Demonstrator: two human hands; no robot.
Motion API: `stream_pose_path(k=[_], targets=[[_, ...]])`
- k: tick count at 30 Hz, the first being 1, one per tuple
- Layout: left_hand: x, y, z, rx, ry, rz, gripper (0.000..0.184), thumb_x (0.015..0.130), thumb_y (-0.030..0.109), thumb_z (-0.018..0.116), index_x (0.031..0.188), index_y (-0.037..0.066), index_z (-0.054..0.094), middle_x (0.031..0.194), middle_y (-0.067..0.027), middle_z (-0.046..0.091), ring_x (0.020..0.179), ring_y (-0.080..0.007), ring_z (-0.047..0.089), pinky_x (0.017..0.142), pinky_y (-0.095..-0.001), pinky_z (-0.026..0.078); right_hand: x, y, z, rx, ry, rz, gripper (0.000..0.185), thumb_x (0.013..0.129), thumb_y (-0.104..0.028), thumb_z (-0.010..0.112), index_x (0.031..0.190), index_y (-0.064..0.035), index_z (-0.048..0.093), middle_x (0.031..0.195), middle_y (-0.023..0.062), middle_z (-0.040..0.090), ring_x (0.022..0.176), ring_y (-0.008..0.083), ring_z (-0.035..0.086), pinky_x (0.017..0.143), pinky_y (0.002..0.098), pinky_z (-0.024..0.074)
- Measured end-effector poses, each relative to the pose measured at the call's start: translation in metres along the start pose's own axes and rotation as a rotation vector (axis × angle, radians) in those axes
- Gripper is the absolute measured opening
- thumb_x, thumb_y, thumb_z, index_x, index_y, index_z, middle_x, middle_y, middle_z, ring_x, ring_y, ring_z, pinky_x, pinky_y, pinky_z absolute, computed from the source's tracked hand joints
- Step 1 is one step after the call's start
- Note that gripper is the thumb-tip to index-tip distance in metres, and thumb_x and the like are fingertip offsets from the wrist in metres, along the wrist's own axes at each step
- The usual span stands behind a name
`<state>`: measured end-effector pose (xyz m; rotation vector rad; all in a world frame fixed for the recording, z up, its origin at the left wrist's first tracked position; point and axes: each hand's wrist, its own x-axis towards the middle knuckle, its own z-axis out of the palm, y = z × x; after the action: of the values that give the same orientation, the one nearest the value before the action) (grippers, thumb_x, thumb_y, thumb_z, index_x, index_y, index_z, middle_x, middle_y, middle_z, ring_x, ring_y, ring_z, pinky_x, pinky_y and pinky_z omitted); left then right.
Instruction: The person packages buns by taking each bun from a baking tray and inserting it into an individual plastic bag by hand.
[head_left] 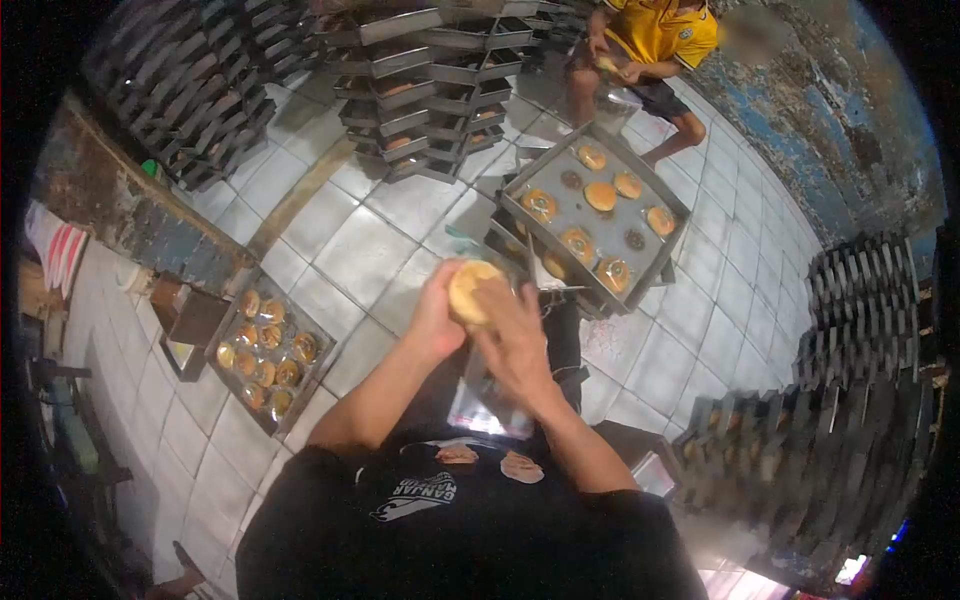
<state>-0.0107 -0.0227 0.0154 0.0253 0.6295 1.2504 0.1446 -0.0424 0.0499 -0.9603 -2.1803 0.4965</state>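
A round golden bun (468, 291) is held up in front of my chest by my left hand (438, 312), whose fingers and thumb wrap its edge. Over the bun's right side lies my right hand (513, 340), fingers stretched out and spread, touching its surface and slightly blurred. Below both hands, clear plastic bags (490, 408) lie on my lap. Just beyond my right hand, a large metal tray (558, 222) carries several buns, some of them in clear wrapping, and a couple of small dark round pieces.
Left on the tiled floor (325, 240) is another tray (281, 424) of wrapped buns. Tall stacks of metal trays (420, 75) stand ahead, with more trays (800, 450) at right. Near the far wall sits a person in a yellow shirt (660, 32), holding something bun-like.
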Motion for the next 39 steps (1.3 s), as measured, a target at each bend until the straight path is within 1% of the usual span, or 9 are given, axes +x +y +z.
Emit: stream_pose_path(k=[8,11,15,18,23,25,28,31,39], targets=[[-0.019,-0.034,0.008,0.235,0.044,0.346,0.042,0.105,0.037,0.054,0.137,0.01,0.055,0.133,-0.0081,0.063,0.126,-0.0246,0.058,0.111,-0.0413,0.044,0.018,0.011,0.001,-0.178,-0.102,-0.061,0.063,0.083,0.001,0.061,0.145,-0.0021,0.05,0.144,0.0194,0.056,0.142,0.038,0.046,0.121,0.0614,0.0244],[0.012,-0.009,0.006,-0.16,-0.297,0.192,0.042,0.104,0.037,0.055,0.136,0.01,0.055,0.135,-0.0071,0.062,0.127,-0.0243,0.056,0.111,-0.0406,0.043,0.034,0.022,0.002,-0.145,-0.164,-0.037,0.061,0.083,0.001,0.062,0.144,-0.0043,0.052,0.143,0.0189,0.057,0.139,0.0373,0.049,0.12,0.0607,0.0271],[0.027,-0.029,0.022,-0.08,0.019,0.383,0.052,0.105,0.053,0.044,0.133,0.011,0.057,0.131,-0.0105,0.064,0.12,-0.0278,0.062,0.104,-0.0446,0.049,0.049,0.022,-0.011,-0.158,-0.121,-0.049,0.043,0.085,0.001,0.065,0.128,-0.0041,0.061,0.131,0.0204,0.063,0.13,0.0363,0.056,0.114,0.0545,0.0359],[0.023,0.0,0.021,-0.194,-0.004,0.161,0.072,0.105,0.066,0.031,0.14,0.007,0.051,0.135,-0.0184,0.06,0.127,-0.037,0.057,0.104,-0.0559,0.051,0.041,0.0,-0.03,0.356,-0.185,0.121,0.018,0.088,-0.005,0.07,0.106,-0.0037,0.067,0.108,0.0154,0.069,0.098,0.0351,0.067,0.086,0.0419,0.0519],[0.039,0.009,0.004,-0.157,0.016,0.101,0.07,0.107,0.062,0.027,0.143,0.006,0.049,0.137,-0.0203,0.059,0.128,-0.0373,0.056,0.106,-0.0594,0.048,0.022,-0.008,-0.025,0.569,-0.42,0.239,0.014,0.092,-0.005,0.07,0.087,-0.0003,0.057,0.09,0.0072,0.063,0.075,0.024,0.062,0.066,0.0366,0.0469],[0.029,0.021,-0.003,-0.118,0.029,0.247,0.067,0.108,0.059,0.028,0.142,0.006,0.05,0.14,-0.0179,0.058,0.13,-0.0354,0.055,0.108,-0.059,0.047,0.009,-0.028,-0.043,1.562,-0.994,-0.022,0.015,0.086,-0.003,0.073,0.09,-0.0016,0.059,0.09,0.0086,0.063,0.084,0.0205,0.061,0.072,0.0318,0.0484],[0.006,0.029,-0.013,-0.184,-0.029,0.222,0.062,0.108,0.057,0.031,0.14,0.008,0.052,0.141,-0.0154,0.058,0.128,-0.0345,0.058,0.109,-0.0581,0.046,0.009,-0.013,-0.039,0.805,-0.422,0.399,0.017,0.085,-0.005,0.077,0.092,-0.002,0.062,0.097,0.0122,0.065,0.089,0.0244,0.064,0.074,0.035,0.0518],[-0.043,0.014,0.006,-0.113,-0.103,-0.055,0.057,0.109,0.052,0.039,0.14,0.006,0.052,0.144,-0.015,0.056,0.126,-0.0315,0.06,0.109,-0.0495,0.048,0.016,-0.004,-0.026,0.225,0.106,0.051,0.017,0.086,-0.006,0.078,0.097,-0.0017,0.066,0.103,0.0145,0.066,0.095,0.0294,0.067,0.079,0.0389,0.0551],[0.001,0.018,-0.02,0.711,-0.047,0.392,0.041,0.11,0.031,0.049,0.129,-0.001,0.066,0.12,-0.0085,0.071,0.11,-0.0167,0.066,0.097,-0.0323,0.052,0.039,0.036,-0.012,0.307,-0.106,0.59,0.016,0.096,-0.014,0.068,0.107,-0.0023,0.069,0.093,0.0193,0.069,0.077,0.033,0.069,0.068,0.0353,0.0537]])
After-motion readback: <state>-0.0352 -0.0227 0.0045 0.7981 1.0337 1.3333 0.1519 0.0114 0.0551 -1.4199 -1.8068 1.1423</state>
